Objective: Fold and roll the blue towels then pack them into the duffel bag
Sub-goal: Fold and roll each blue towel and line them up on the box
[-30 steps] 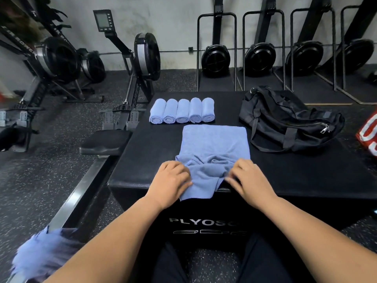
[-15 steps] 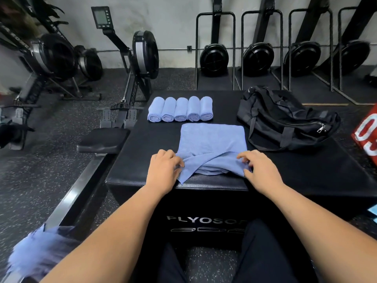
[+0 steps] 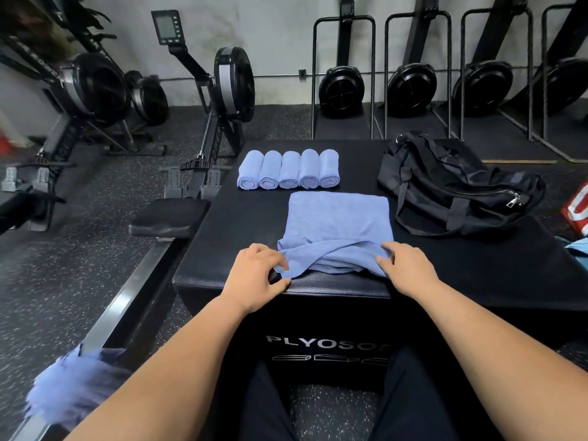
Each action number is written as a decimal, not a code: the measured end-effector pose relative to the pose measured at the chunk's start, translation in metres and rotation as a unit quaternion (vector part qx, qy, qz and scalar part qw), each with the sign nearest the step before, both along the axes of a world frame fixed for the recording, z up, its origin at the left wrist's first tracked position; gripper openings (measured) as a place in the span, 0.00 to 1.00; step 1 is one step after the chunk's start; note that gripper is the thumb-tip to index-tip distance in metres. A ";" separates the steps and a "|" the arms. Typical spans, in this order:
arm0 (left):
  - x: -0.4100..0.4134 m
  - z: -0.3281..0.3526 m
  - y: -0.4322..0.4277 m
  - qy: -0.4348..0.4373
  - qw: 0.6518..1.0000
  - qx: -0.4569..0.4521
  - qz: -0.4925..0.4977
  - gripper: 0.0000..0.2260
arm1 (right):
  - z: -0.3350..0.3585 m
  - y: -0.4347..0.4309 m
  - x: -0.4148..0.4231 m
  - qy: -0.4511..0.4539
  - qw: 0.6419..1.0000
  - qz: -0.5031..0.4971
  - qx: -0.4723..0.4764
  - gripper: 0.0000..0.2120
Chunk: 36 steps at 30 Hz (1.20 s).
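Note:
A blue towel (image 3: 339, 224) lies spread on the black plyo box (image 3: 461, 281), its near end bunched in folds at the box's front edge. My left hand (image 3: 257, 275) pinches the towel's near left corner. My right hand (image 3: 409, 268) grips the near right corner. Several rolled blue towels (image 3: 288, 170) sit in a row at the back of the box. The black duffel bag (image 3: 455, 189) lies zipped shut at the right of the box, apart from the towel.
A heap of blue towels (image 3: 76, 383) rests at the lower left on a rowing machine rail (image 3: 136, 291). Rowing machines (image 3: 229, 90) and ski machines (image 3: 410, 84) line the wall. A red object (image 3: 577, 205) sits at the right edge.
Both hands have drawn apart and outward, pulling the towel's hanging near end up onto the box and spreading its corners wider.

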<state>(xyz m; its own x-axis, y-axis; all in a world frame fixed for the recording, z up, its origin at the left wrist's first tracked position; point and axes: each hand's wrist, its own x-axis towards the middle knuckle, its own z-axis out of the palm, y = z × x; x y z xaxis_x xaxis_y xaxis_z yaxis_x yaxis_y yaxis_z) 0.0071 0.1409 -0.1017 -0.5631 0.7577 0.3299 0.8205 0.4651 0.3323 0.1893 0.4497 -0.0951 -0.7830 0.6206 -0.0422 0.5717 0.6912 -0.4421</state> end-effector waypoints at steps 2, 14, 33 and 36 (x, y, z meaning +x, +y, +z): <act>-0.002 -0.005 0.002 0.018 1.000 0.007 0.006 0.09 | -0.001 0.003 -0.002 -0.005 1.000 -0.002 -0.014 0.22; -0.016 0.017 0.021 -0.184 0.964 0.154 0.116 0.08 | 0.016 0.005 0.009 0.243 0.963 -0.085 -0.081 0.05; -0.053 0.001 0.090 -0.144 0.984 0.025 0.107 0.10 | -0.028 0.031 -0.045 0.080 0.988 0.029 0.131 0.16; -0.044 -0.009 0.078 -0.124 0.986 0.058 0.096 0.12 | -0.042 0.020 -0.036 0.094 0.979 0.017 0.179 0.19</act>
<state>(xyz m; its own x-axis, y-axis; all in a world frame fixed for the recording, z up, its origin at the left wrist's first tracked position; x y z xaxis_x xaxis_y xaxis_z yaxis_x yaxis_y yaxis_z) -0.0366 0.2186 -0.1107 -0.7673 0.5940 0.2419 0.6073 0.5517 0.5716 0.1534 0.4692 -0.1374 -0.7768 0.5419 0.3208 0.4768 0.8389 -0.2626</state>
